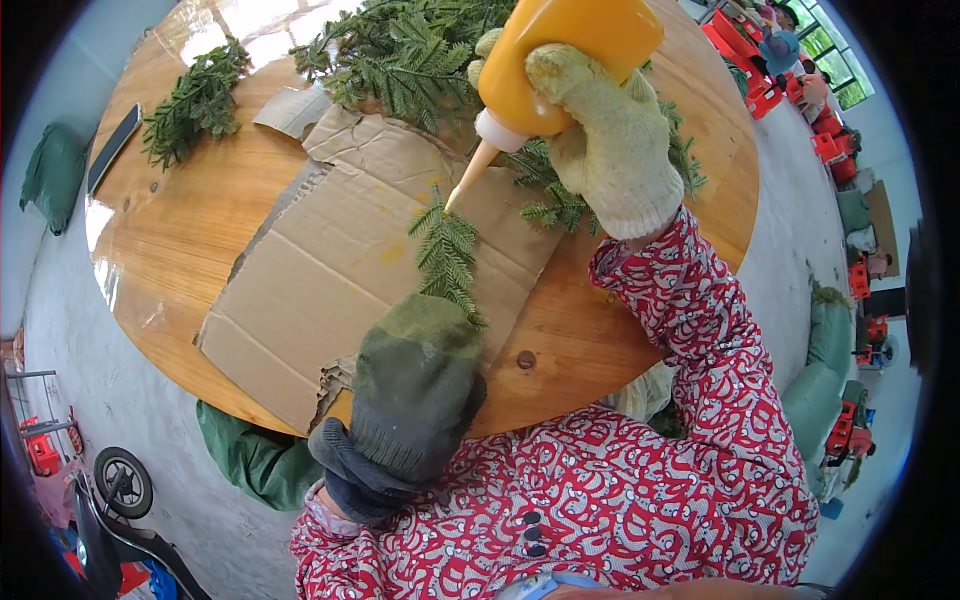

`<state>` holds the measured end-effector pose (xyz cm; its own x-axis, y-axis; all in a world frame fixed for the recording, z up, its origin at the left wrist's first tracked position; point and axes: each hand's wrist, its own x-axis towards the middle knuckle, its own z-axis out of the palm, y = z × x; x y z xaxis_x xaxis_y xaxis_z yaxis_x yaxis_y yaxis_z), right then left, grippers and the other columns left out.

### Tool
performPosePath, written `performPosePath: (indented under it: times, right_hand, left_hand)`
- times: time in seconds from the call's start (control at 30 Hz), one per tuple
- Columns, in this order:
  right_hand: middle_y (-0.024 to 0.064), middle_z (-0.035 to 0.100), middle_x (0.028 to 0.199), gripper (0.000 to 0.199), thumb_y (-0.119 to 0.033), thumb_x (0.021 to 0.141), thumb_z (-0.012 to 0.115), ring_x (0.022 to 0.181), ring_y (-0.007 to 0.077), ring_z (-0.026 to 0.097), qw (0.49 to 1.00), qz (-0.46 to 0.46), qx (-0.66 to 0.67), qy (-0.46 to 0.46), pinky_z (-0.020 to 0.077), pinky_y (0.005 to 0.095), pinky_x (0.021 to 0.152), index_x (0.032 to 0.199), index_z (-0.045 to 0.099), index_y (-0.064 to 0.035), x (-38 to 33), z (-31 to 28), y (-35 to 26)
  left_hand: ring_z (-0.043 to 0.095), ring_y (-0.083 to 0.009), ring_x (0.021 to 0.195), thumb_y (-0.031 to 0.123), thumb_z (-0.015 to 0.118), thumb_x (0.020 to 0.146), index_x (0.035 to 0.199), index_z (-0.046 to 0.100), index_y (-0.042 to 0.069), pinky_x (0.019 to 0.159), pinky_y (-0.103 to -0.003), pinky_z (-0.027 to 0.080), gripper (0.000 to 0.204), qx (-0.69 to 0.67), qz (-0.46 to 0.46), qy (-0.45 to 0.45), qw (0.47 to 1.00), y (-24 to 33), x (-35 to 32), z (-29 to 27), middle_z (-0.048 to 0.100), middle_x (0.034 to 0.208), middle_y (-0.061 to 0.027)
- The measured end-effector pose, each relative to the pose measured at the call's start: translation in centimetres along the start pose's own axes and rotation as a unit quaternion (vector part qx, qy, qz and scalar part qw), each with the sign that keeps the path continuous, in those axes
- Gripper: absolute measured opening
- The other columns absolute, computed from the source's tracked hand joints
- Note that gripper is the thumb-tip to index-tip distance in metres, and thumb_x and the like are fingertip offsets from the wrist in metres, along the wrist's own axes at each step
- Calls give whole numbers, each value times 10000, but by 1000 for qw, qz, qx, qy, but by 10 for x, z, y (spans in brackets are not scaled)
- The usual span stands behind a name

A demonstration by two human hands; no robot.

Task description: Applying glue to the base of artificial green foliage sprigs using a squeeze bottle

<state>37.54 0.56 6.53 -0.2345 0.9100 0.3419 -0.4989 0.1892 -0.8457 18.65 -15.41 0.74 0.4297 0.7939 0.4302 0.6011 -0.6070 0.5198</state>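
My right hand (610, 140), in a cream knit glove, grips a squeeze bottle (560, 60) of yellow-orange liquid, tilted nozzle down. Its long pale nozzle meets the upper end of a green fir sprig (446, 245). That sprig lies over a flattened piece of brown cardboard (310, 260) with torn edges and a few yellow smears. In a dark green-grey glove, my left hand (415, 350) is closed at the sprig's lower end; its fingertips are mostly hidden under the back of the glove.
A heap of fir sprigs (410, 60) covers the far side of the round wooden table (170, 270). Another bunch (200, 100) and a dark phone-like slab (115, 148) lie at the left. A scooter (125, 530) stands at lower left; red seats (735, 45) and people are far right.
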Motion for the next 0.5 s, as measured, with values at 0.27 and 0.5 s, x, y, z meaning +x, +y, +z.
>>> performPosePath:
  times: [0.27,0.5]
  right_hand:
    - [59,687,1012,300,-67,844,741,915,177,684,999,-36,-16,-4,587,332,778,1128,649,-39,4,-8,6]
    - [50,687,1002,281,-55,844,744,887,167,685,999,-42,-8,7,587,325,762,1110,654,-43,6,-12,9]
  left_hand:
    - [541,-418,1141,57,733,683,1069,652,27,977,-528,420,395,24,-5,11,1000,1,-3,2,603,1162,-169]
    - [544,-416,1137,57,729,686,1070,654,29,977,-532,423,393,20,-4,7,1000,0,-2,2,607,1162,-167]
